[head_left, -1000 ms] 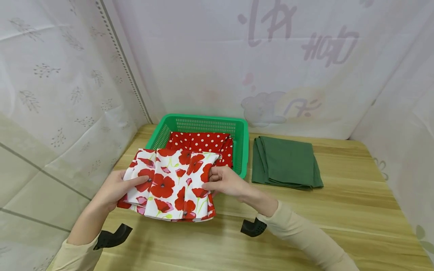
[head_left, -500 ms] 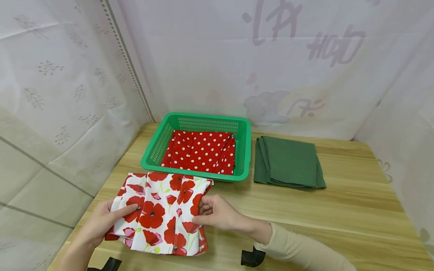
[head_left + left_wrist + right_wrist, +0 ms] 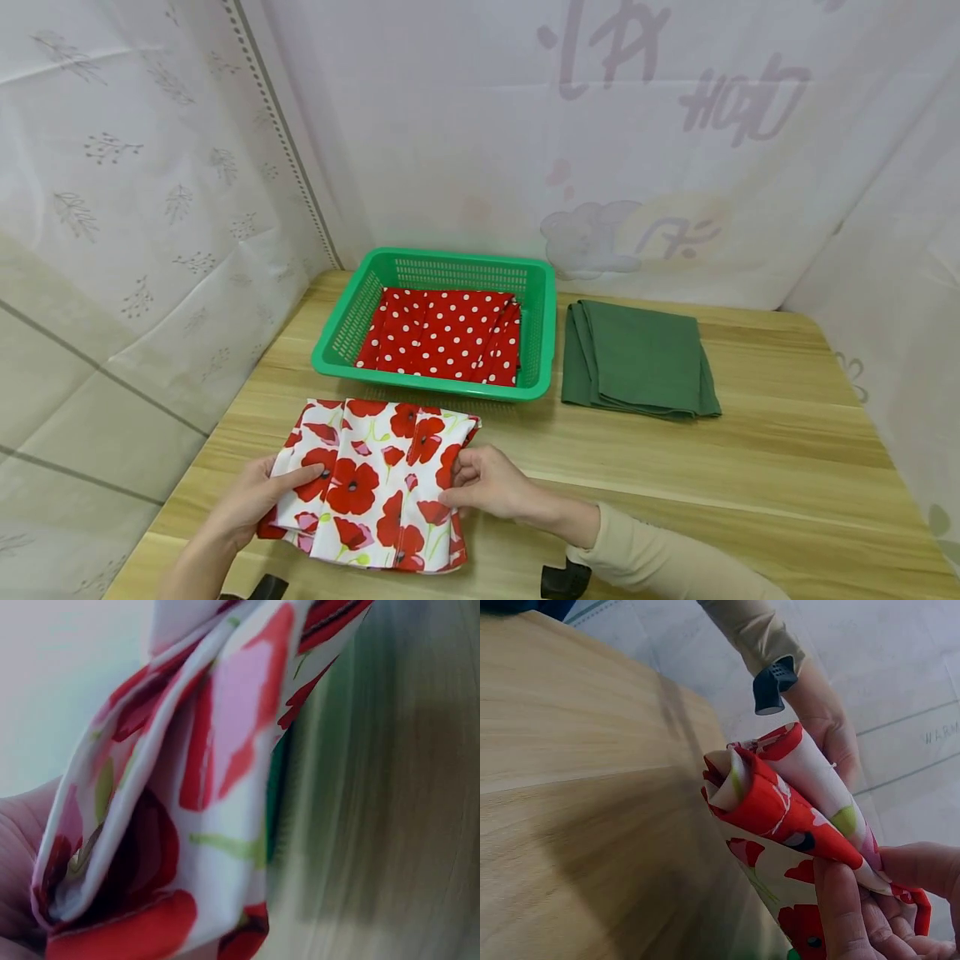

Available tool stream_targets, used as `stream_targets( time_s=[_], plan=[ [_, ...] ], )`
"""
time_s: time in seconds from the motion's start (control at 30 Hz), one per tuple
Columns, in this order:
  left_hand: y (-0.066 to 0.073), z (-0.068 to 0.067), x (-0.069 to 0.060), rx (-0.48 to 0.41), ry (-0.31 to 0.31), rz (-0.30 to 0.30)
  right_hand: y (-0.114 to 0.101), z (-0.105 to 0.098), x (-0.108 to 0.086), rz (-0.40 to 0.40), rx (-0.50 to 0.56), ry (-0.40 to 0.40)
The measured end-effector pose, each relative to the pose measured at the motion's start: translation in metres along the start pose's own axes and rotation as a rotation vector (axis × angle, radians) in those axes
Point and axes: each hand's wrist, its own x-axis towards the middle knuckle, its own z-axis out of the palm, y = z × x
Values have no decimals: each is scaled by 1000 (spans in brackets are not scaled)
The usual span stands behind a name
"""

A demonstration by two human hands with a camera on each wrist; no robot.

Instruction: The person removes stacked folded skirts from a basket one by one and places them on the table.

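A folded white cloth with red poppies (image 3: 367, 487) is held between both hands, in front of the basket. My left hand (image 3: 251, 496) grips its left edge, thumb on top and the other fingers hidden beneath. At the right edge my right hand (image 3: 491, 483) pinches it between thumb and curled fingers. The right wrist view shows the folded layers of the poppy cloth (image 3: 780, 802) from the side, raised off the table. In the left wrist view the cloth (image 3: 217, 772) fills the middle, its folds gaping. Behind it, a red polka-dot cloth (image 3: 450, 333) lies folded inside the green basket (image 3: 431, 386).
A folded dark green cloth (image 3: 645, 358) lies right of the basket on the wooden table (image 3: 787, 467). Printed white curtains (image 3: 450, 150) enclose the table at the back and sides. Black wrist mounts (image 3: 566, 579) stick out near both forearms.
The hands have drawn the poppy cloth back from over the basket toward the front, uncovering the polka-dot cloth. Since half a second ago it has shifted slightly right. The head view has also shifted slightly.
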Motion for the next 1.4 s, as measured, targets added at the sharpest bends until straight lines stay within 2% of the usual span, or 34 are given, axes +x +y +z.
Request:
stream_targets(
  time_s=[0.23, 0.47, 0.83, 0.97, 1.27, 1.4],
  plan=[
    [-7, 4, 15, 0, 1, -10, 13, -7, 1, 59, 49, 50],
    [-14, 8, 27, 9, 45, -40, 26, -15, 5, 113, 61, 104],
    [-20, 12, 40, -16, 0, -51, 40, -23, 5, 160, 44, 141],
    [-22, 13, 43, 21, 25, -71, 45, -25, 5, 181, 46, 152],
    [-26, 14, 54, 177, 123, -117, 46, -28, 4, 259, 42, 173],
    [-26, 14, 58, 215, 138, -133, 48, -30, 4, 271, 9, 179]
  ],
)
